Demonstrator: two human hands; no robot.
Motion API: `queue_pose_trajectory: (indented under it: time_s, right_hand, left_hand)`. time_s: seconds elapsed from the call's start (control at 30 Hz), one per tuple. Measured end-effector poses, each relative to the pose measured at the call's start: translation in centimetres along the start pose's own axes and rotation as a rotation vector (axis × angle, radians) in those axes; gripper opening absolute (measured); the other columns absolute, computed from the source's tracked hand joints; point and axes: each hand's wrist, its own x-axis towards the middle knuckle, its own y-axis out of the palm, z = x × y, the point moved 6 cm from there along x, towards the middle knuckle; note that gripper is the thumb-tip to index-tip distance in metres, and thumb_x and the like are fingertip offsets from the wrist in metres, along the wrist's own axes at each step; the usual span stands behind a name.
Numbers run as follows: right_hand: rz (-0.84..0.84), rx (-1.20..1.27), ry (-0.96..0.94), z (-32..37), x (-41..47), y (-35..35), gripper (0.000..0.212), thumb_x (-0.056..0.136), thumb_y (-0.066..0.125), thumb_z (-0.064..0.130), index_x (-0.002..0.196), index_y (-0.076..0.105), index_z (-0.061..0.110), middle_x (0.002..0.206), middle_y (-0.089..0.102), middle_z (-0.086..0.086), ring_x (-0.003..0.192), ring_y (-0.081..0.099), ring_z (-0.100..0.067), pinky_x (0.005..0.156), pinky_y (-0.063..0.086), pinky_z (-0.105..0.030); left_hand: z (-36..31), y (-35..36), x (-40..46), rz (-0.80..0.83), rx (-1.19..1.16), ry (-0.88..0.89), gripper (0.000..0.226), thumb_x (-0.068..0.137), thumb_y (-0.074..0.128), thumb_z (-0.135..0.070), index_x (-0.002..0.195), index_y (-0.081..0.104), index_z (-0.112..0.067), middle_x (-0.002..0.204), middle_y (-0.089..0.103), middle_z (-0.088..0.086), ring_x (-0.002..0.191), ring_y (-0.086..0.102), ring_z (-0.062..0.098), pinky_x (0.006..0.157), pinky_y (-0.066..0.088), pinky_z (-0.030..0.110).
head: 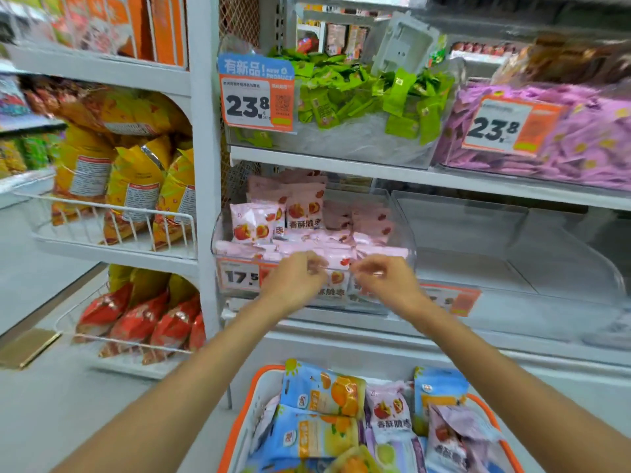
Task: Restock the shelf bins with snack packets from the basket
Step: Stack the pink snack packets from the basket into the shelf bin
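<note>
Surroundings: wire racks of yellow and red bags (136,196) at left, green packets bin (358,97) and purple packets bin (546,131) on the upper shelf, an unfilled clear bin (512,240) at right. Price tag (239,276) on the front of the clear bin (403,233), partly behind the left hand (295,278). Both arms reach forward; left hand and right hand (384,278) at the bin's front rim, fingers curled on pink snack packets (336,268); motion blur, exact grip unclear. Bin holds many pink packets. Orange-rimmed basket (239,421) below holds blue, pink and purple packets (321,414).
</note>
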Motion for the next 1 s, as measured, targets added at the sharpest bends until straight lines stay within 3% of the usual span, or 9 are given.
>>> queue_pose_trajectory:
  time_s: [0.17, 0.33, 0.4, 0.5, 0.6, 0.73, 0.8, 0.9, 1.0]
  right_hand:
    - [0.251, -0.012, 0.236, -7.1, -6.8, 1.8, 0.018, 0.089, 0.054, -0.003, 0.088, 0.067, 0.009, 0.074, 0.064, -0.004, 0.047, 0.057, 0.003, 0.049, 0.043, -0.01]
    - [0.382, -0.12, 0.423, -14.1, -11.1, 2.8, 0.013, 0.088, 0.057, 0.004, 0.087, 0.067, 0.013, 0.083, 0.068, -0.014, 0.058, 0.057, -0.011, 0.061, 0.047, -0.023]
    - [0.426, -0.183, 0.48, -16.7, -12.4, 3.2, 0.012, 0.09, 0.057, 0.008, 0.086, 0.067, 0.014, 0.087, 0.064, -0.006, 0.063, 0.056, -0.007, 0.071, 0.05, -0.027]
    - [0.472, -0.401, 0.494, -20.6, -13.8, 4.3, 0.017, 0.092, 0.052, 0.012, 0.104, 0.064, 0.016, 0.117, 0.058, -0.005, 0.098, 0.058, -0.012, 0.092, 0.042, -0.027]
    - [0.33, -0.576, 0.418, -22.8, -14.2, 5.6, 0.05, 0.093, 0.048, 0.009, 0.141, 0.036, 0.011, 0.143, 0.041, -0.012, 0.131, 0.039, -0.026, 0.102, 0.036, -0.03]
    - [0.286, -0.927, 0.273, -24.6, -13.2, 6.9, 0.081, 0.092, 0.052, 0.015, 0.152, -0.002, 0.012, 0.16, -0.001, -0.009, 0.147, 0.002, -0.027, 0.12, 0.007, -0.04]
    - [0.292, -1.027, 0.255, -25.6, -12.3, 7.2, 0.086, 0.091, 0.051, 0.015, 0.15, -0.011, 0.011, 0.16, -0.006, -0.01, 0.147, -0.001, -0.028, 0.119, 0.008, -0.042]
    - [0.278, -1.132, 0.134, -25.7, -11.6, 8.3, 0.082, 0.087, 0.053, 0.013, 0.151, 0.003, 0.009, 0.15, 0.024, -0.015, 0.139, 0.024, -0.031, 0.11, 0.025, -0.043]
    - [0.131, -1.087, 0.054, -24.9, -11.6, 7.8, 0.056, 0.071, 0.07, 0.011, 0.125, 0.054, 0.005, 0.115, 0.052, -0.015, 0.111, 0.049, -0.033, 0.091, 0.042, -0.044]
  left_hand:
    - [3.8, 7.7, -4.1, 0.307, 0.076, -0.144, 0.026, 0.088, 0.058, -0.027, 0.114, 0.063, -0.021, 0.107, 0.065, -0.001, 0.099, 0.062, 0.019, 0.091, 0.049, 0.034]
    - [7.7, 12.9, -7.2, 0.452, 0.161, -0.215, 0.029, 0.092, 0.054, -0.024, 0.119, 0.061, -0.019, 0.124, 0.062, 0.001, 0.114, 0.056, 0.02, 0.097, 0.045, 0.031]
    - [9.3, 14.9, -8.2, 0.486, 0.195, -0.224, 0.032, 0.096, 0.048, -0.022, 0.125, 0.059, -0.018, 0.134, 0.055, 0.002, 0.122, 0.051, 0.02, 0.099, 0.04, 0.027]
    - [12.1, 17.6, -9.5, 0.474, 0.252, -0.225, 0.041, 0.097, 0.043, -0.015, 0.138, 0.047, -0.021, 0.147, 0.041, 0.0, 0.132, 0.041, 0.021, 0.101, 0.036, 0.025]
    - [15.5, 19.5, -10.3, 0.476, 0.42, -0.184, 0.05, 0.097, 0.042, -0.02, 0.146, 0.032, -0.025, 0.155, 0.028, -0.001, 0.141, 0.028, 0.021, 0.109, 0.033, 0.032]
    - [18.7, 21.1, -10.8, 0.437, 0.467, -0.154, 0.054, 0.096, 0.047, -0.026, 0.146, 0.03, -0.029, 0.154, 0.028, -0.004, 0.141, 0.026, 0.019, 0.113, 0.027, 0.035]
    - [19.0, 21.1, -10.4, 0.388, 0.403, -0.198, 0.052, 0.091, 0.052, -0.023, 0.141, 0.039, -0.032, 0.15, 0.035, -0.005, 0.138, 0.031, 0.02, 0.11, 0.031, 0.035]
    - [19.2, 21.3, -9.6, 0.395, 0.376, -0.233, 0.053, 0.086, 0.055, -0.02, 0.136, 0.045, -0.034, 0.146, 0.042, -0.004, 0.133, 0.037, 0.021, 0.103, 0.04, 0.037]
    - [18.4, 20.5, -9.6, 0.276, 0.377, -0.214, 0.049, 0.084, 0.056, -0.017, 0.13, 0.053, -0.033, 0.139, 0.05, -0.003, 0.128, 0.043, 0.021, 0.101, 0.041, 0.035]
